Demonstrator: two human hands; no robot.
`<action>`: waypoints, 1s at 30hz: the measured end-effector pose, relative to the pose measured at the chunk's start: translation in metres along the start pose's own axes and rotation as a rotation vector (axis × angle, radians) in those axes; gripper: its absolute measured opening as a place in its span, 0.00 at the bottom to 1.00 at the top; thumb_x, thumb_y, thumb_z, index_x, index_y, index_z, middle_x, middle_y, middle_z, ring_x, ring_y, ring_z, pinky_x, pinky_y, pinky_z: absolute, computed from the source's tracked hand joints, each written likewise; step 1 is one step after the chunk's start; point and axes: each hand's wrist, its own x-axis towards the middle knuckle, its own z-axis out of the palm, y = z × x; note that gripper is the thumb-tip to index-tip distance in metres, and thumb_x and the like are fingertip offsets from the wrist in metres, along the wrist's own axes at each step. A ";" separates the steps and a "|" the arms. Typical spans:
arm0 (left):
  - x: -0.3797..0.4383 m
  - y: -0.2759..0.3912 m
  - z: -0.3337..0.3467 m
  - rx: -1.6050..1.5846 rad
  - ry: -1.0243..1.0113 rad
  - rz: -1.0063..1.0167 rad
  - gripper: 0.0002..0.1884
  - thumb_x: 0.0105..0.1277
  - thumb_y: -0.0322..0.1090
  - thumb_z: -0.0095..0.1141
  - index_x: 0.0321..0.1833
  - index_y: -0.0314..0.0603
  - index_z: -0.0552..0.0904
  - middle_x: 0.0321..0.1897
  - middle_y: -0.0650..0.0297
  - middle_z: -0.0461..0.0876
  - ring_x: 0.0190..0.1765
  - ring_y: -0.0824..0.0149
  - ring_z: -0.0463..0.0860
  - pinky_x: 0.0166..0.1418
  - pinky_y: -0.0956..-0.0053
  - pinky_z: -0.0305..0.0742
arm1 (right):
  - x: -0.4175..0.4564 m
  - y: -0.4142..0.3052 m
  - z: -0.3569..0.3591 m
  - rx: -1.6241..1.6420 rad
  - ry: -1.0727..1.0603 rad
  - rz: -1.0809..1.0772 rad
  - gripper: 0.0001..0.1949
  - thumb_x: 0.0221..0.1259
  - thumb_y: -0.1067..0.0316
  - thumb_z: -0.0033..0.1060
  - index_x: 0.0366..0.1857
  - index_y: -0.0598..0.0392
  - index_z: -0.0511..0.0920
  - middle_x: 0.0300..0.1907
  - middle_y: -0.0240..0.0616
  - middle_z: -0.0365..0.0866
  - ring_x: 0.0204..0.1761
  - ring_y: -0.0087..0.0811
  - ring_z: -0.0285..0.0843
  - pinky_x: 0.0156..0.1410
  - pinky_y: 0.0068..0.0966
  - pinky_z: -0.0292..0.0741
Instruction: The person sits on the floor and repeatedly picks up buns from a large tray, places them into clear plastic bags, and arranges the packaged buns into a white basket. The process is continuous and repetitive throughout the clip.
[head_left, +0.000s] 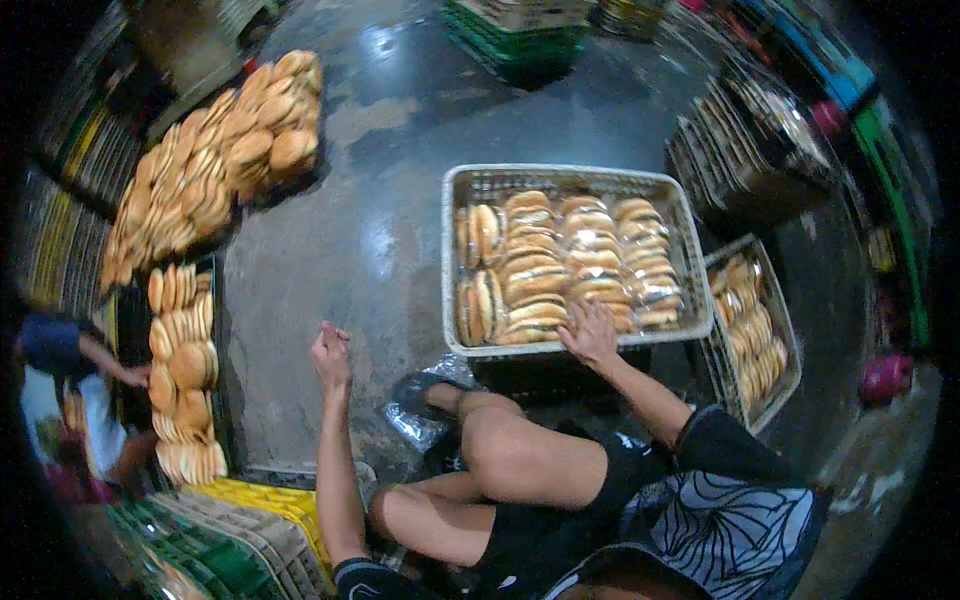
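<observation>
My right hand (590, 330) lies on the near rows of packaged buns (534, 277), its fingers spread and gripping nothing visible. The round, golden-brown buns sit in clear plastic, in several rows that run away from me. They fill a white plastic crate (574, 171) raised on something dark in front of my legs. My left hand (331, 354) hangs in the air above the concrete floor, left of the crate and apart from it. Its fingers are curled together and nothing shows in them.
Loose buns (217, 165) are heaped at the far left; more buns (184, 382) fill a container nearer me. A person (75, 360) reaches to it. A second crate of packaged buns (750, 322) stands at right. Yellow crates (262, 499), green crates (517, 45) and clear plastic (416, 424) lie around.
</observation>
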 end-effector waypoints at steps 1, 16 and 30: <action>-0.009 0.036 0.012 0.120 -0.038 0.027 0.26 0.64 0.56 0.43 0.31 0.35 0.78 0.14 0.60 0.73 0.25 0.68 0.76 0.33 0.71 0.69 | -0.001 0.008 -0.003 -0.003 -0.046 0.027 0.30 0.50 0.42 0.50 0.55 0.51 0.68 0.58 0.41 0.64 0.63 0.51 0.53 0.66 0.45 0.51; -0.109 0.015 0.203 0.891 -0.468 0.721 0.27 0.59 0.58 0.46 0.49 0.43 0.76 0.58 0.54 0.67 0.62 0.54 0.63 0.68 0.48 0.38 | -0.111 0.241 -0.095 0.058 0.257 0.580 0.21 0.45 0.61 0.57 0.44 0.60 0.71 0.45 0.51 0.73 0.51 0.48 0.68 0.55 0.39 0.65; -0.172 0.012 0.214 0.939 -0.315 0.603 0.17 0.64 0.48 0.44 0.39 0.42 0.78 0.39 0.59 0.75 0.50 0.54 0.70 0.66 0.45 0.40 | -0.204 0.486 -0.021 0.218 -0.456 1.222 0.33 0.50 0.50 0.53 0.55 0.66 0.65 0.57 0.53 0.65 0.59 0.48 0.63 0.64 0.40 0.59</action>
